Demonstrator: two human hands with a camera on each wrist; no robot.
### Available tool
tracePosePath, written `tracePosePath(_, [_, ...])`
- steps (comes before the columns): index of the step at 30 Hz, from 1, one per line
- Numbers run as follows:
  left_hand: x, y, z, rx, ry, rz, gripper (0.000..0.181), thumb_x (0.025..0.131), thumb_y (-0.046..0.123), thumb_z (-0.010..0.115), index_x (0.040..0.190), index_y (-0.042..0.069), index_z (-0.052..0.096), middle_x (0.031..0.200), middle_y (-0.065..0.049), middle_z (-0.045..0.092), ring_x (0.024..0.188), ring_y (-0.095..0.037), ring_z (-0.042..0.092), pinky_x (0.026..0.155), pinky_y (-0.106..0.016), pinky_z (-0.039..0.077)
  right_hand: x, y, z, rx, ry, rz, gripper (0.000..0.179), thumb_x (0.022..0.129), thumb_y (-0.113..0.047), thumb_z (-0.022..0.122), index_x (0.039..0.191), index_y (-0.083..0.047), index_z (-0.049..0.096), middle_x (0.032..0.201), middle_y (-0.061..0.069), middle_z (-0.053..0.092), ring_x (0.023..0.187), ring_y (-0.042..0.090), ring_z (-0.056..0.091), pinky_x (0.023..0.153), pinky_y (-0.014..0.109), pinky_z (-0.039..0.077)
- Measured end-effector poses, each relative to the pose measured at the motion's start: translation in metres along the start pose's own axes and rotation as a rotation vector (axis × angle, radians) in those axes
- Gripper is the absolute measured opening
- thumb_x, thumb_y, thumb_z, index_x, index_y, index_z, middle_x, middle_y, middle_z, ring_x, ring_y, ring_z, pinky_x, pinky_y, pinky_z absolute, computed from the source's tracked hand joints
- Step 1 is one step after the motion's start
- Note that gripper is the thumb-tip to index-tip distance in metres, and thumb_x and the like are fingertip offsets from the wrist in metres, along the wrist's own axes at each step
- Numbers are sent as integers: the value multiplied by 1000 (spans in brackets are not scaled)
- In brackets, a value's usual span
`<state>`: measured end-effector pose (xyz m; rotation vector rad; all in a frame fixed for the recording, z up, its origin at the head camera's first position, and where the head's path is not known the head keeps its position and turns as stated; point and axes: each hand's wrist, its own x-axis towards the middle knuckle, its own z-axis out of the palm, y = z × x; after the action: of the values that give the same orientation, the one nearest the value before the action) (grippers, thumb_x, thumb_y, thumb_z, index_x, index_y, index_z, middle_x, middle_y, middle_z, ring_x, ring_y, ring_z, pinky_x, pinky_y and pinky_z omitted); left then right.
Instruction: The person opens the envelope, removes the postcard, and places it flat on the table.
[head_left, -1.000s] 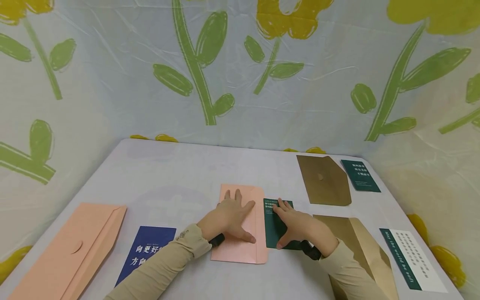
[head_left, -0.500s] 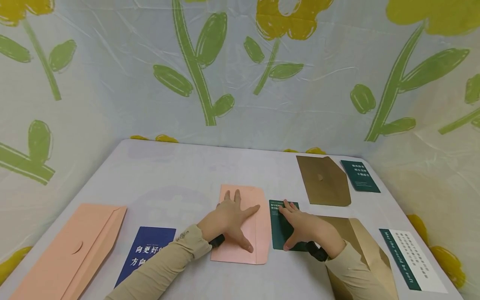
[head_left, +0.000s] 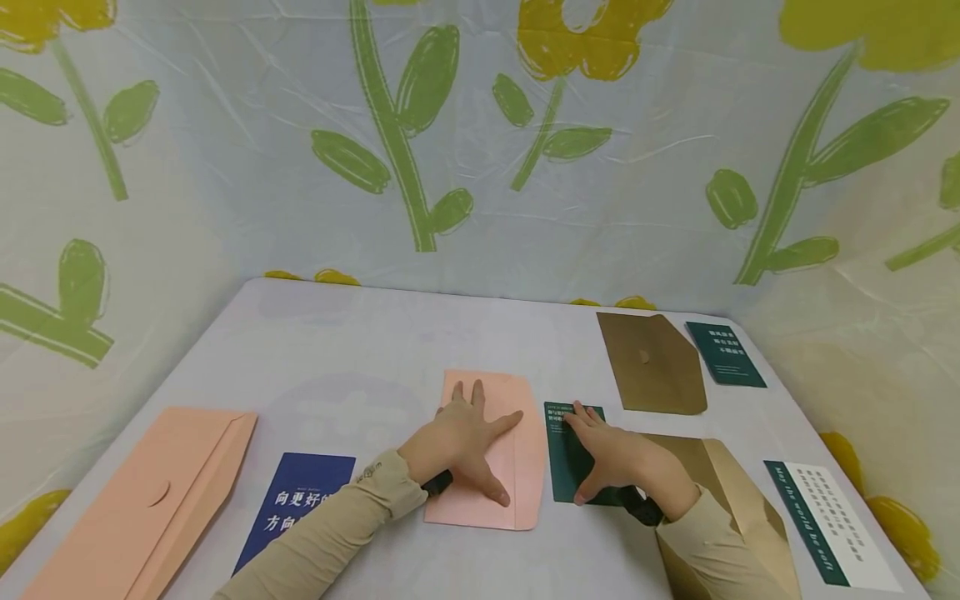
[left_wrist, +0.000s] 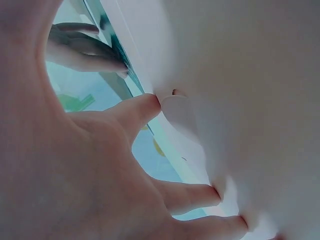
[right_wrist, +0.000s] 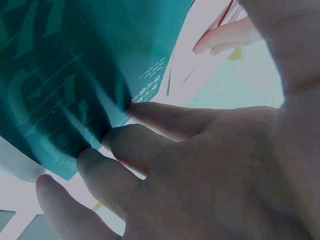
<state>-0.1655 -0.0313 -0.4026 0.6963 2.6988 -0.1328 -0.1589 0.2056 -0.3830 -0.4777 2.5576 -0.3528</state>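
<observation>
My left hand [head_left: 468, 437] is spread over a pink envelope [head_left: 465, 515] in the middle of the table, fingertips on its paper. The envelope's flap [head_left: 529, 467] lies unfolded toward the right. Just right of it my right hand [head_left: 609, 454] rests with spread fingers on a dark green card [head_left: 564, 458] with pale lettering. In the right wrist view, several fingertips touch the glossy face of the green card [right_wrist: 100, 55]. The left wrist view shows the left fingers [left_wrist: 190, 197] against the pale envelope surface. A narrow strip of table separates card and envelope.
A larger pink envelope [head_left: 150, 492] and a blue card [head_left: 300, 492] lie at left, the card partly under the sleeve. At right are two brown envelopes [head_left: 648, 367], another green card [head_left: 726, 354] and a white-and-green card [head_left: 836, 525]. A flowered cloth [head_left: 262, 167] rises behind.
My right hand has slid the green card to the right, away from the pink envelope, uncovering more of its flap. The left index finger has shifted slightly right over the flap.
</observation>
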Motion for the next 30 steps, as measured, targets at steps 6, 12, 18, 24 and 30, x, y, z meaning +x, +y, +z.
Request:
tracePosePath(6, [1,2,0,-5,-10,-6,118,58,91,64,157,47,16,161,-27,12,143,-54,19,92,-51,52,-3,2,-2,15,-12,-9,111,66,-25,94,157,-13,31,162,28,9,146,48,15,95,62,44])
tracePosePath(12, [0,2,0,-16,-12,-7,118,58,90,65,157,47,16,161,-27,12,143,-54,18,92,-52,51,-3,2,-3,13,-28,-1,110,66,-24,94,156,-14,32,161,28,8,146,48,14,97,62,42])
tracePosePath(18, [1,2,-1,-6,-9,-11,119,58,90,65,157,47,16,161,-27,12,143,-54,18,91,-51,52,-1,2,-3,3,-44,-7,110,67,-24,93,157,-12,31,161,30,7,146,49,12,100,64,39])
tracePosePath(24, [1,5,-4,0,-34,-42,119,56,90,66,156,49,15,161,-26,12,144,-52,18,92,-49,52,2,4,-4,-10,-39,-4,110,68,-25,93,157,-11,30,160,31,7,145,50,13,99,66,39])
tracePosePath(30, [-1,9,-10,9,-66,-94,119,56,90,67,156,51,15,162,-24,10,145,-51,17,91,-46,52,8,6,-7,-1,-37,-12,110,69,-24,93,157,-11,29,160,32,6,146,51,10,100,68,36])
